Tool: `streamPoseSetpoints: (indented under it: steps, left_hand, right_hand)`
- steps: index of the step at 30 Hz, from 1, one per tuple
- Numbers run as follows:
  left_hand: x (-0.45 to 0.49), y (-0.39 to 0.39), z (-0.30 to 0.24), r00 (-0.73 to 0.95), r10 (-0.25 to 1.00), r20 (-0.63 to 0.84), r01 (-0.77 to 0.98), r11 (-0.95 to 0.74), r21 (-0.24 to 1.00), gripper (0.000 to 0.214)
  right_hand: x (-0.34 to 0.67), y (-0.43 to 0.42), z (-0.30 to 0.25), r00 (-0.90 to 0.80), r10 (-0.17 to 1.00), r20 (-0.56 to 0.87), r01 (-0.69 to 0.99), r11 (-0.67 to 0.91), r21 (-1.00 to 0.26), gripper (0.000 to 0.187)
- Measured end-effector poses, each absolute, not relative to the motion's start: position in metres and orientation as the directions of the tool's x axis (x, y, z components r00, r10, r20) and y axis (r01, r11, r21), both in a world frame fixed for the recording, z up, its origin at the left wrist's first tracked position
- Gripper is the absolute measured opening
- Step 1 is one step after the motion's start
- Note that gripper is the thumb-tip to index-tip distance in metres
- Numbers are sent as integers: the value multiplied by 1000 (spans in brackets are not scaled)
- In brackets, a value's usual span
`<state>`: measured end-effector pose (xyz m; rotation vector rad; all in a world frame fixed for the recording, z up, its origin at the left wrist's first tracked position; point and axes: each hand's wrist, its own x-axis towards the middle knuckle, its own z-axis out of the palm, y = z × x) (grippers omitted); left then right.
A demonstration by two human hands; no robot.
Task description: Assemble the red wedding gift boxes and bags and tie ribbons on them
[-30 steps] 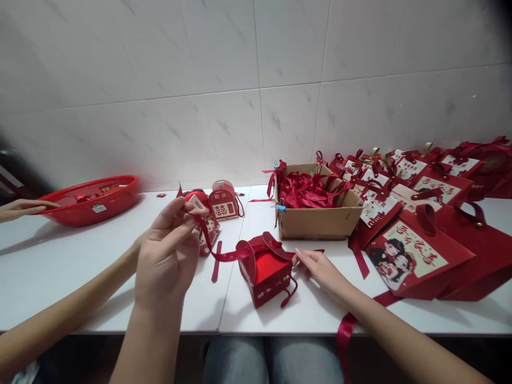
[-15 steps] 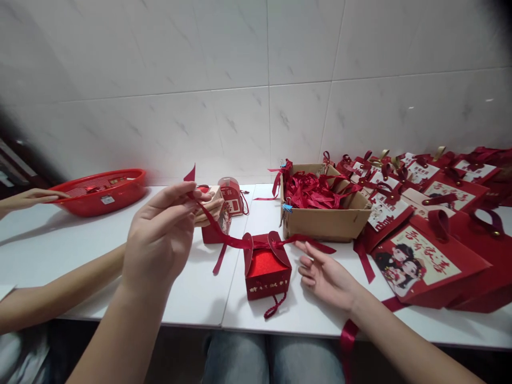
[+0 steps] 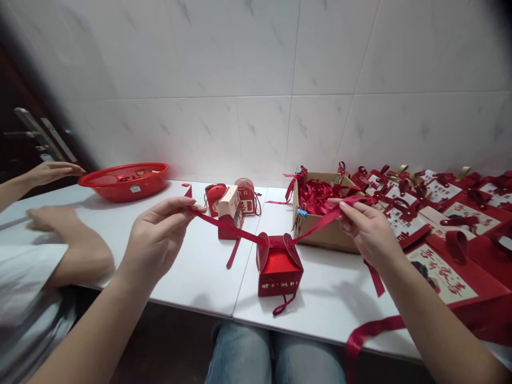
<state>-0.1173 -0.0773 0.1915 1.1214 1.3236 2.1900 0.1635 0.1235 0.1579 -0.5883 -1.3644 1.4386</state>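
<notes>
A small red gift box [image 3: 279,268] stands on the white table [image 3: 192,277] before me, with gold characters on its front and two rounded top flaps. A red ribbon [image 3: 228,227] runs through the flaps and stretches out to both sides. My left hand [image 3: 156,242] pinches the ribbon's left end, raised above the table. My right hand [image 3: 370,230] pinches the right end, in front of the cardboard box [image 3: 320,234].
The cardboard box holds a heap of red ribbons. Several red gift bags [image 3: 444,266] lie at the right. Small red boxes [image 3: 234,205] stand behind the ribbon. A red basket [image 3: 126,181] sits far left, with another person's hands [image 3: 52,173] and arm [image 3: 64,234] near it.
My right hand rose from the table and took the ribbon's right end, pulling it taut. The view shifted left, showing more of the other person.
</notes>
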Motion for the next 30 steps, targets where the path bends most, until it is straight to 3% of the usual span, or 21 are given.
streamPoseSetpoints:
  steps: [8, 11, 13, 16, 21, 25, 30]
  left_hand:
    - [-100, -60, 227, -517, 706, 484, 186, -459, 869, 9]
    - [-89, -50, 244, -392, 767, 508, 280, -427, 860, 9]
    - [-84, -44, 255, -295, 801, 520, 335, -423, 842, 22]
    - [-80, -38, 270, -192, 837, 513, 458, -386, 801, 47]
    - [-78, -24, 274, -105, 835, 541, 624, -368, 690, 9]
    - [-79, -11, 257, -210, 722, 659, 528, -484, 698, 7]
    - [-78, 0, 246, -290, 666, 688, 418, -558, 717, 5]
  right_hand:
    - [149, 131, 218, -416, 780, 467, -408, 298, -863, 15]
    - [147, 132, 225, -527, 697, 487, -388, 312, -867, 19]
    - [144, 133, 225, -549, 665, 507, -404, 319, -857, 20]
    - [138, 134, 222, -422, 692, 586, -506, 357, -785, 15]
    - [124, 140, 217, -146, 736, 661, -508, 517, -689, 10]
    - [117, 143, 215, -37, 774, 632, -500, 533, -682, 13]
    - [115, 139, 217, 44, 800, 599, -521, 530, -669, 15]
